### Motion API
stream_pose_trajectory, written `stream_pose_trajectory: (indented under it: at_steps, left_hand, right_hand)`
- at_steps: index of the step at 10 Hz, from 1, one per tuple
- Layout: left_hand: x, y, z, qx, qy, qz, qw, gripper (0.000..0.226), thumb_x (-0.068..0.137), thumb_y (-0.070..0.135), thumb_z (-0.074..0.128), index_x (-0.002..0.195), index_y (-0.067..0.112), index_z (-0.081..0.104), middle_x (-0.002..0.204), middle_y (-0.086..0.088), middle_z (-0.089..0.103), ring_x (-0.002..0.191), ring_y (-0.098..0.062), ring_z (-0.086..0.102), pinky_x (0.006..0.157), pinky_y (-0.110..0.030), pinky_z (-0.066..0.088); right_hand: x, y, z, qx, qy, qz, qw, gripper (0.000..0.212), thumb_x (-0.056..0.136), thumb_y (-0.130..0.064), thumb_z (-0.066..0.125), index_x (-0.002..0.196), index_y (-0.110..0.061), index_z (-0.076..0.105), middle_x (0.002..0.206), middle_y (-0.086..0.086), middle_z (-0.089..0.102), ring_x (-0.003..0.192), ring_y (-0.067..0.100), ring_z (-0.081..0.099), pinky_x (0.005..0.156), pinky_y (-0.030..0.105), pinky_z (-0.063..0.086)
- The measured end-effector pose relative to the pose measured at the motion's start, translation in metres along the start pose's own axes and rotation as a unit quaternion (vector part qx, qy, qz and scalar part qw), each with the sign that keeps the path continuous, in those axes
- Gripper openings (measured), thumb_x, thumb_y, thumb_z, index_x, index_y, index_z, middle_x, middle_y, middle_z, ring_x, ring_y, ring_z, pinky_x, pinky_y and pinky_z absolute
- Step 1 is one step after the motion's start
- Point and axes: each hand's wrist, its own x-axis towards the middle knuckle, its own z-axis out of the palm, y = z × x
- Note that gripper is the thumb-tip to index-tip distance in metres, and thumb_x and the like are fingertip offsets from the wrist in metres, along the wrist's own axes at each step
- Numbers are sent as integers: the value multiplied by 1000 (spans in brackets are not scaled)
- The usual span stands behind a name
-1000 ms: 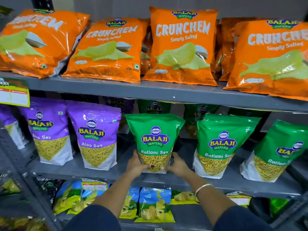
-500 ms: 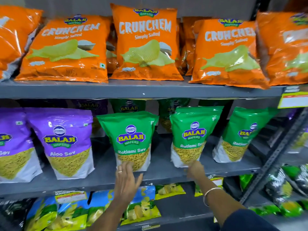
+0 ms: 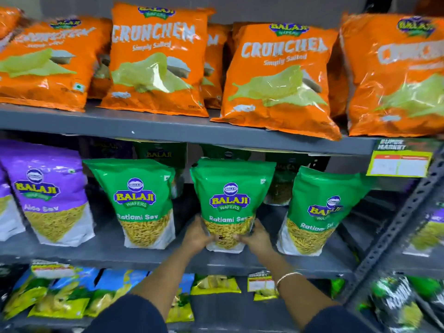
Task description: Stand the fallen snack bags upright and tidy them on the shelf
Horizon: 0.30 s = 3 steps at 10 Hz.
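Note:
A green Ratlami Sev bag (image 3: 230, 195) stands upright at the middle of the grey middle shelf (image 3: 101, 251). My left hand (image 3: 198, 236) grips its lower left corner and my right hand (image 3: 255, 237) grips its lower right corner. Another green Ratlami Sev bag (image 3: 141, 200) stands upright to its left. A third green bag (image 3: 317, 212) to its right leans to the left. A purple Aloo Sev bag (image 3: 51, 193) stands further left.
Orange Crunchem bags (image 3: 156, 61) lean along the top shelf (image 3: 168, 131). More green bags stand behind the front row. Blue and yellow bags (image 3: 72, 296) lie on the lower shelf. A slotted metal upright (image 3: 396, 227) and a price tag (image 3: 400, 164) are at the right.
My hands have left the first green bag and moved right. Both now grip the bottom of the second green bag. The view has shifted to the right.

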Motion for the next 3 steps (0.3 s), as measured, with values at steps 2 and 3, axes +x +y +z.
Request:
stream_pose_trajectory:
  at_steps: [2, 3]
  left_hand:
    - [-6, 11, 0, 11, 14, -34, 999, 76, 72, 7, 74, 131, -3, 28, 136, -23, 46, 125, -32, 46, 95, -35, 41]
    - [-20, 14, -4, 38, 122, 7, 992, 87, 73, 19, 73, 139, 1, 20, 145, -23, 29, 134, -36, 30, 108, -46, 34]
  right_hand:
    - [-8, -11, -5, 3, -42, 5, 999, 89, 67, -19, 81, 136, 1, 29, 138, 19, 49, 126, 36, 47, 98, 44, 43]
    - [-29, -26, -10, 10, 97, -57, 994, 113, 65, -36, 80, 147, -4, 9, 155, 16, 20, 143, 30, 20, 116, 46, 27]
